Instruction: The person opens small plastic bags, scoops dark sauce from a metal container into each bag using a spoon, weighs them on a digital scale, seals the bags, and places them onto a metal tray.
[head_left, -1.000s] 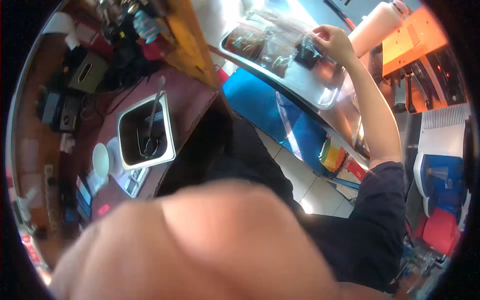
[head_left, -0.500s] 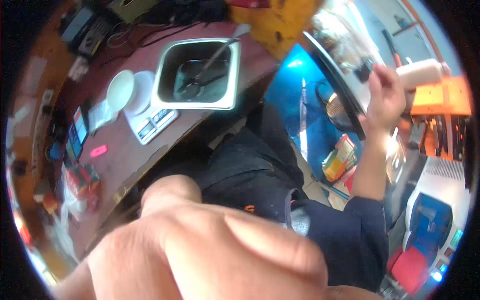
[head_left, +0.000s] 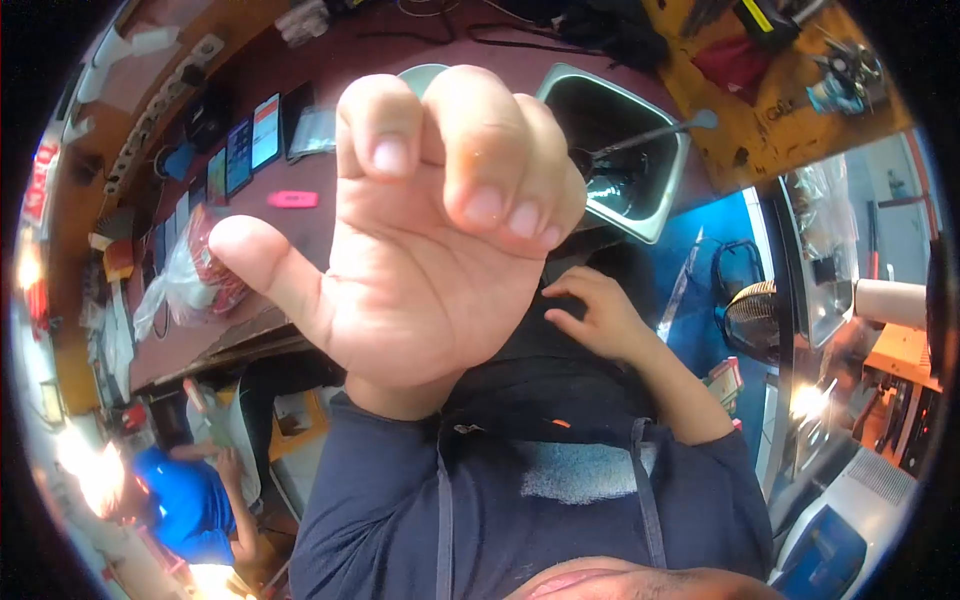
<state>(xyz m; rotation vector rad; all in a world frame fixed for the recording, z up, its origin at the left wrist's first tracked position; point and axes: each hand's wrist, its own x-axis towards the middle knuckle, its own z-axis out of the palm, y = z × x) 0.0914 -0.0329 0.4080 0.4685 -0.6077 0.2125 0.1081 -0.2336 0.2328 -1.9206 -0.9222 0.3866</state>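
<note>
My left hand [head_left: 430, 260] is raised close to the camera, palm towards me. Its thumb is spread out and the fingers bend forward, with nothing in them. Behind it, a steel pan [head_left: 655, 215] with a ladle [head_left: 655, 135] resting in it stands on the table, and only the rim of a pale bowl [head_left: 420, 78] shows. My right hand [head_left: 600, 310] is over my lap below the pan, thumb and fingers apart and holding nothing. A pink highlighter-like object [head_left: 292, 200] lies to the left of my left hand.
Several phones [head_left: 265, 130] lie on the dark red table [head_left: 310, 250], near a plastic bag [head_left: 195, 275] with something red inside. A long power strip [head_left: 160, 110] runs along the left. Another person in a blue shirt [head_left: 185, 500] is at lower left. A fan [head_left: 752, 318] stands at right.
My left hand has turned from showing its back to showing its palm and moved up. My right hand has come from the right side down to my lap. The view has swung round.
</note>
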